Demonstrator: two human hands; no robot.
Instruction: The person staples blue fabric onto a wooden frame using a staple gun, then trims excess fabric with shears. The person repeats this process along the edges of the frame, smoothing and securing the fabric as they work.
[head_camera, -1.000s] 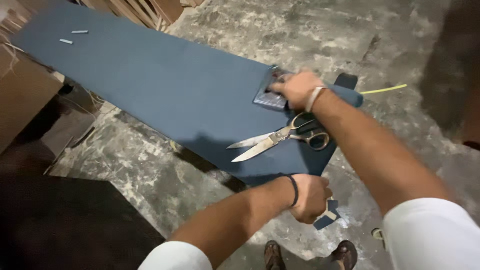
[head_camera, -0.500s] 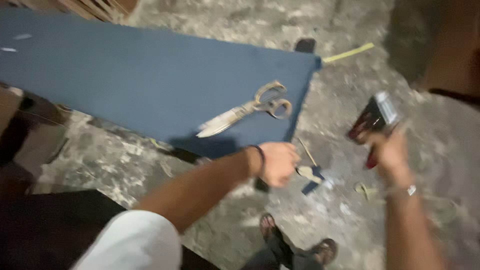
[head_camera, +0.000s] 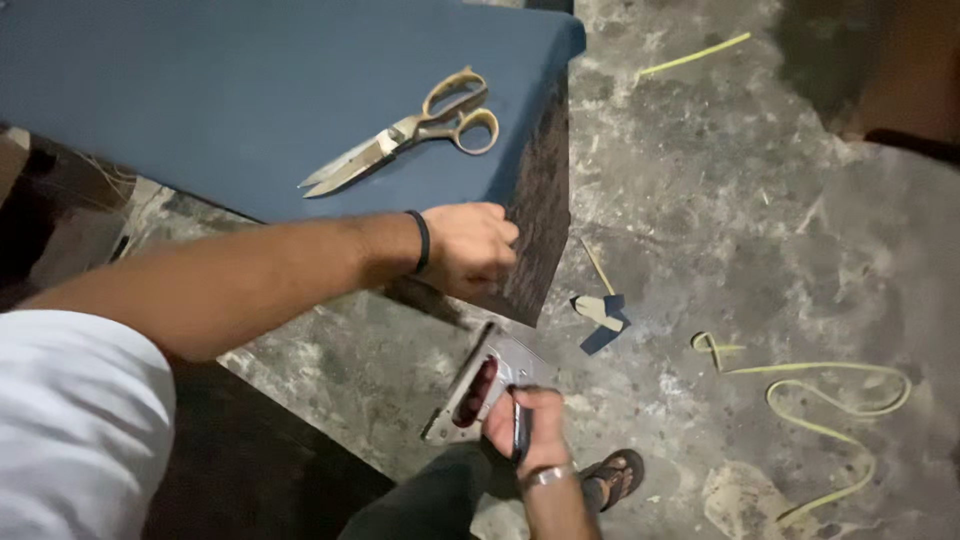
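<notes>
A long panel covered in dark blue fabric (head_camera: 200, 90) lies across the upper left. My left hand (head_camera: 468, 248), a black band on its wrist, grips the fabric at the panel's near corner, where a dark end face (head_camera: 540, 215) shows. My right hand (head_camera: 525, 425) holds a metal staple gun (head_camera: 480, 385) low in front of me, below that corner and apart from it. Large scissors (head_camera: 410, 130) with tan handles rest shut on top of the fabric.
Grey mottled concrete floor (head_camera: 720, 230) lies all around. A blue and tan fabric scrap (head_camera: 603, 315) sits near the corner. Yellowish strips (head_camera: 820, 395) curl at the right. My sandalled foot (head_camera: 612, 478) is at the bottom. Something dark stands at the upper right.
My right hand has swung the staple gun from the right side down to below the panel's corner. My left hand stays on the fabric edge. The view has shifted closer to the corner.
</notes>
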